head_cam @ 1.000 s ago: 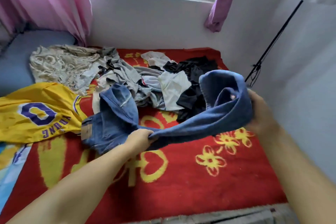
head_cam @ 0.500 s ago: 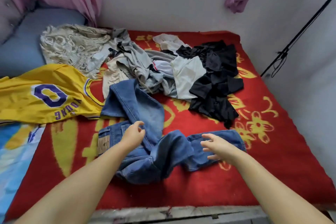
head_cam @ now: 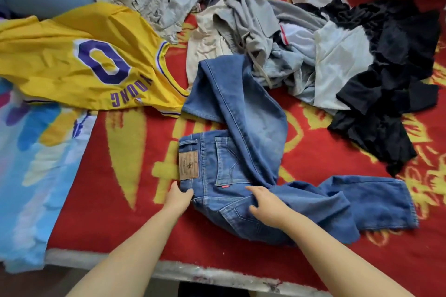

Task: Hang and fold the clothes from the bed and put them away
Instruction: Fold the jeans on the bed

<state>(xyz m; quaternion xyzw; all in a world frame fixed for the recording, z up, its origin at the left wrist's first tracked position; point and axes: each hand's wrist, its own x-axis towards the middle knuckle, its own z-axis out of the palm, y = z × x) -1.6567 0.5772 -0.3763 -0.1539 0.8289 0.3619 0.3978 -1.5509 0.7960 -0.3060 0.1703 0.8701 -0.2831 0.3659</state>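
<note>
A pair of blue jeans (head_cam: 243,157) lies crumpled on the bed's red blanket (head_cam: 321,154) patterned with yellow flowers, low in the middle of the view, waistband end toward 9 o'clock with its brown leather patch (head_cam: 188,165) and a back pocket facing up. One leg is thrown back over the seat toward 12 o'clock, its end lying beside the pile of clothes; the other leg stretches out toward 3 o'clock and ends near the bed's front edge. The left hand (head_cam: 179,196) grips the waistband corner just below the patch, thumb on top of the denim and the other fingers tucked out of sight at the edge. The right hand (head_cam: 269,205) rests on the seat of the jeans where the two legs meet, its fingers bent into the folds so the cloth bunches under them; whether its grip is really clenched on the denim or only pressing it, I cannot tell. At 10 o'clock a yellow jersey (head_cam: 79,60) with a purple 0 lies spread flat, touching the upper jeans leg at its hem. At 12 to 1 o'clock sits a heap of grey and white clothes (head_cam: 265,31), and at 2 o'clock a black garment (head_cam: 391,75) lies against it. A light-blue printed sheet (head_cam: 31,157) covers the bed at 8 o'clock.
</note>
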